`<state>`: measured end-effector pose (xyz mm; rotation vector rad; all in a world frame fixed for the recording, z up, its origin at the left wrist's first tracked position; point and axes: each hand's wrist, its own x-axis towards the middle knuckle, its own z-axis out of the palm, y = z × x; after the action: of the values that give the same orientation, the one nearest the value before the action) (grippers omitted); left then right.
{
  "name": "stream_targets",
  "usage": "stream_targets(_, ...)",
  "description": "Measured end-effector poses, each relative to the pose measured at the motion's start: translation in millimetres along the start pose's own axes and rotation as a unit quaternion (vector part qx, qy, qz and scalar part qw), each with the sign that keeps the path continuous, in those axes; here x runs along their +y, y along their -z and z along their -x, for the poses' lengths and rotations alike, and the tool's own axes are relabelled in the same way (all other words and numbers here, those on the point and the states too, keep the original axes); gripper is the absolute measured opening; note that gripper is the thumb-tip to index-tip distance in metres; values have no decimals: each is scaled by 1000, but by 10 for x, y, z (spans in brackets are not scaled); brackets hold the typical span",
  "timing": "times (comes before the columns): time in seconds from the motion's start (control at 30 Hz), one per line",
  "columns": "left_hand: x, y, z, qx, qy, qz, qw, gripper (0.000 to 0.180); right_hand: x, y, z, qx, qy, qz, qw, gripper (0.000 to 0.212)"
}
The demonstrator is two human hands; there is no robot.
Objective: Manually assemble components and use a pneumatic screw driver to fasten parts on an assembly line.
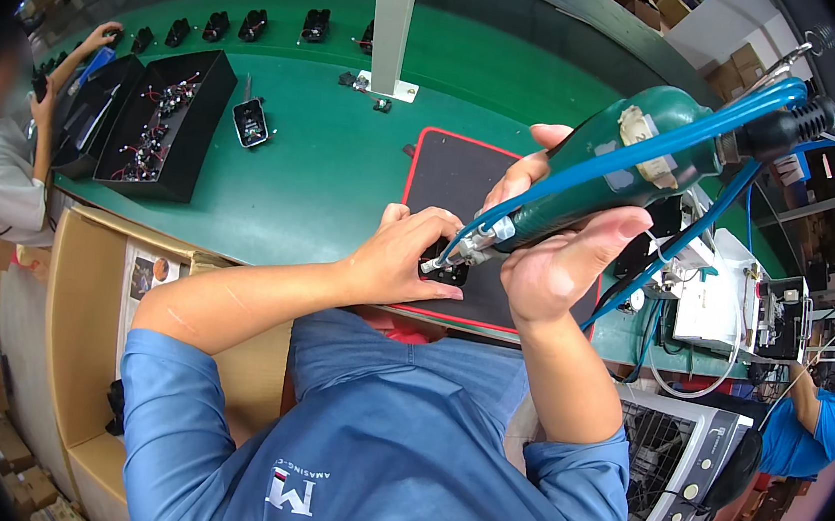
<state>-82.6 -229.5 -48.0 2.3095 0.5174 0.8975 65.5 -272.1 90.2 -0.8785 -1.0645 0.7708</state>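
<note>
My left hand is closed around a small black plastic part, holding it down on a dark mat with a red border. Much of that part is hidden by my fingers and the tool. In my right hand is a green power screwdriver, slanting down from the upper right, my fingers round its far side and my palm beneath. Its metal nose and tip meet the black part, though I cannot make out the exact contact. A blue hose runs along the tool.
A black tray of small wired parts stands at the left, with a small black-and-silver case beside it. Several black parts line the far side. A post rises behind the mat. White equipment stands right; a co-worker works left.
</note>
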Motion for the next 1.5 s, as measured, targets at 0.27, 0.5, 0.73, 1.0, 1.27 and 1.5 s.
stream_targets(0.27, 2, 53, -39, -31, 10, -4, 999, 73, 198, 53, 44, -26, -12, -40, 999, 105)
stream_targets(0.5, -46, 5, -31, -5, -1, -22, 1000, 82, -625, 281, -439, -13, 61, -80, 995, 91)
stream_targets(0.73, -490, 219, -1209, 11, 28, -160, 987, 76, -664, 639, -188, 1, 127, 46, 991, 43)
stream_targets(1.0, -1653, 260, -2150, 6, 241, -194, 951, 95, -500, 897, 28, 6, 92, 147, 985, 44)
stream_targets(1.27, -267, 1297, -846, -73, -13, -158, 985, 52, -641, 643, 228, 105, 436, 441, 778, 49)
stream_targets(1.5, 1110, 2459, 1877, -89, 470, -182, 859, 32, 1478, -261, -410, -175, 118, 462, 862, 31)
